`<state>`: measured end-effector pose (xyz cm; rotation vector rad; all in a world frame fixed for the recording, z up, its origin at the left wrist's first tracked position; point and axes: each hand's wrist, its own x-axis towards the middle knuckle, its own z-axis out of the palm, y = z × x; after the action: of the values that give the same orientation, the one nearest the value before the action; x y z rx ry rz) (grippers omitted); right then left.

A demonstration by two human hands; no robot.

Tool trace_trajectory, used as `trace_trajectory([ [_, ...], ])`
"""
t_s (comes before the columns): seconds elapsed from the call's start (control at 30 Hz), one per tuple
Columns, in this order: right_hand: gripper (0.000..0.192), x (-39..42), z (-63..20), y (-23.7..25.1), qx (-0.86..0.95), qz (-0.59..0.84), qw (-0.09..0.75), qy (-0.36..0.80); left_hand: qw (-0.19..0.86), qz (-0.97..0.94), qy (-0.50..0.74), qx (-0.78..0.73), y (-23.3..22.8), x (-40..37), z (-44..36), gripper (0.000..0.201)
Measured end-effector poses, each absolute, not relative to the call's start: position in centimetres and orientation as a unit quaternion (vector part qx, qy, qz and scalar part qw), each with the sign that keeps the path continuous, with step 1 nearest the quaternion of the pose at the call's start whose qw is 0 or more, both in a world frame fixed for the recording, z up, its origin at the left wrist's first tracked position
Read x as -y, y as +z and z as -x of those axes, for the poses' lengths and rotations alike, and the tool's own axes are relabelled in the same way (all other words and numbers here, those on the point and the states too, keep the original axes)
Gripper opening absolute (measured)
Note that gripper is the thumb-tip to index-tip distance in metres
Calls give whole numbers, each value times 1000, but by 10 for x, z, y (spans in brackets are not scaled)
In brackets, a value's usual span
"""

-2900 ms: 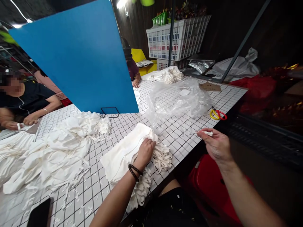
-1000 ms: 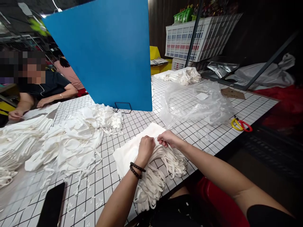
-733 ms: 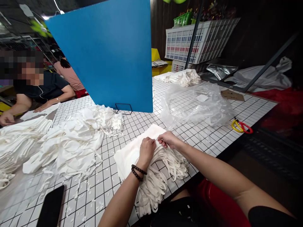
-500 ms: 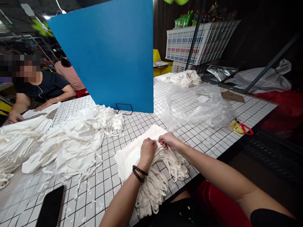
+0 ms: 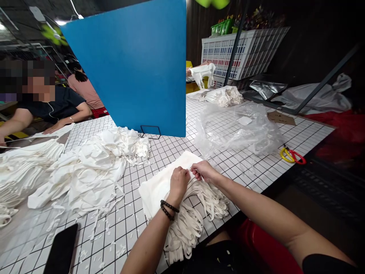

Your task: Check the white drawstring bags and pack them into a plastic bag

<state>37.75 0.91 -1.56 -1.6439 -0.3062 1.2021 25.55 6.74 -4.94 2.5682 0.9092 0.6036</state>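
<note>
Right in front of me lies a stack of white cloth pieces [image 5: 155, 186], with cream strap loops [image 5: 185, 230] hanging toward the table's near edge. My left hand [image 5: 179, 182], a dark bead bracelet at its wrist, is closed in a pinch at the cloth's strap side. Close beside it, my right hand [image 5: 203, 171] pinches at the same spot, with its fingers curled. The small bit of white cloth between my fingertips is mostly hidden, so I cannot make out which part it is.
Piles of white cloth [image 5: 85, 171] and a phone [image 5: 62, 249] lie to the left, amid small white scraps. A blue board [image 5: 134, 68] stands ahead. Clear plastic bags [image 5: 239, 129] and red-and-yellow-handled scissors [image 5: 293, 156] lie right. A co-worker [image 5: 62, 102] sits at far left.
My hands have hardly moved. Behind the blue board, another person's hand has appeared, holding up white cloth. The co-worker at left has drawn an arm back.
</note>
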Motion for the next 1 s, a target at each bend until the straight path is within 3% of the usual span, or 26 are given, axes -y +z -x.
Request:
trace_trajectory([
  [0.4, 12, -8, -376, -16, 165, 703, 479, 499, 162, -915, 193, -316, -49, -65, -256, 23],
  [0.67, 13, -5, -392, -7, 236, 692, 394, 557, 169, -922, 174, -303, -49, -66, -255, 21],
  [0.8, 25, 31, -403, 9, 276, 685, 381, 557, 177, -929, 170, -275, -47, -67, -252, 20],
  [1.0, 29, 115, -391, -5, 273, 645, 434, 566, 192, -939, 162, -235, -42, -63, -250, 18],
])
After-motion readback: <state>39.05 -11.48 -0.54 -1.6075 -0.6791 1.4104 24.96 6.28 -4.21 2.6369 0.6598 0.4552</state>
